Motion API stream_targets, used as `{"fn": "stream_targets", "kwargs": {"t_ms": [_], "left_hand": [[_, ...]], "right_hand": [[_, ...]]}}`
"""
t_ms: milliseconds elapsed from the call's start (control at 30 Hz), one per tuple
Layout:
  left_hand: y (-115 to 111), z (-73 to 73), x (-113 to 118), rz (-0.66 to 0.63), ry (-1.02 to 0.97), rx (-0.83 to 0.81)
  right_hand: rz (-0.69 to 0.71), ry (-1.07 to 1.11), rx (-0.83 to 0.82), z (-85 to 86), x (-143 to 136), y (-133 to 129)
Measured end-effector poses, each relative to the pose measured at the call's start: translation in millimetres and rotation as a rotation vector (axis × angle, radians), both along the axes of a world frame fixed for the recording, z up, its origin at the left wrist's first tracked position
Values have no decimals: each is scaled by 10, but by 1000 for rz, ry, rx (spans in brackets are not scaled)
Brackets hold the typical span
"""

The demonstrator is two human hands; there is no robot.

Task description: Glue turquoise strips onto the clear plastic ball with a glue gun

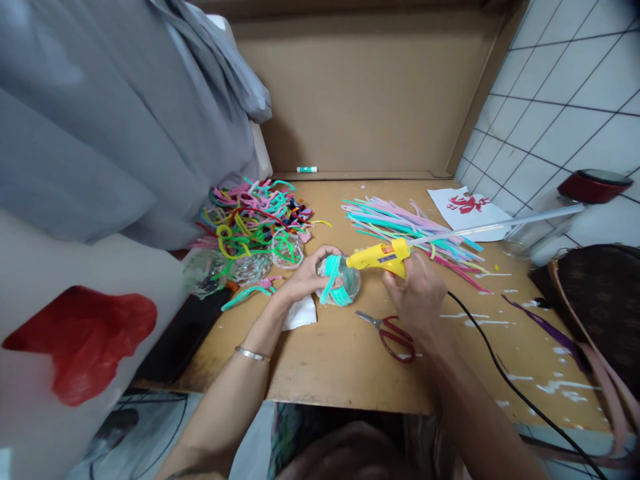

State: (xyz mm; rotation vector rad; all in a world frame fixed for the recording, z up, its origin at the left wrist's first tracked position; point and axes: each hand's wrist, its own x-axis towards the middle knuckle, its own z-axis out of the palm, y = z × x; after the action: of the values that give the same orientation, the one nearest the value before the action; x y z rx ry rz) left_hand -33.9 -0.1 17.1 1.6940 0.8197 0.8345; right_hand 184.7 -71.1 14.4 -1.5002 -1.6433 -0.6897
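Note:
My left hand is closed around a clear round plastic piece with turquoise pipe cleaner strips over it. In my right hand is a yellow glue gun, its nozzle pointing left and close to the clear piece's upper right edge. A long clear glue stick sticks out of the gun's back. Red-handled scissors lie on the table just below, beside my right hand. Under my left wrist lies a white tissue.
Tangled pipe cleaners and clear plastic pieces lie at the left, near a black phone. Straight pipe cleaners spread behind the gun. A black cord, brown bag and jar are at the right.

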Motion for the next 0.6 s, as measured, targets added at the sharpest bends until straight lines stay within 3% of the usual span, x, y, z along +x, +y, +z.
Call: {"fn": "stream_targets", "kwargs": {"t_ms": [600], "left_hand": [[2,10,7,14,17,-8]], "right_hand": [[-26,-32,-3,-3,4,-9]]}}
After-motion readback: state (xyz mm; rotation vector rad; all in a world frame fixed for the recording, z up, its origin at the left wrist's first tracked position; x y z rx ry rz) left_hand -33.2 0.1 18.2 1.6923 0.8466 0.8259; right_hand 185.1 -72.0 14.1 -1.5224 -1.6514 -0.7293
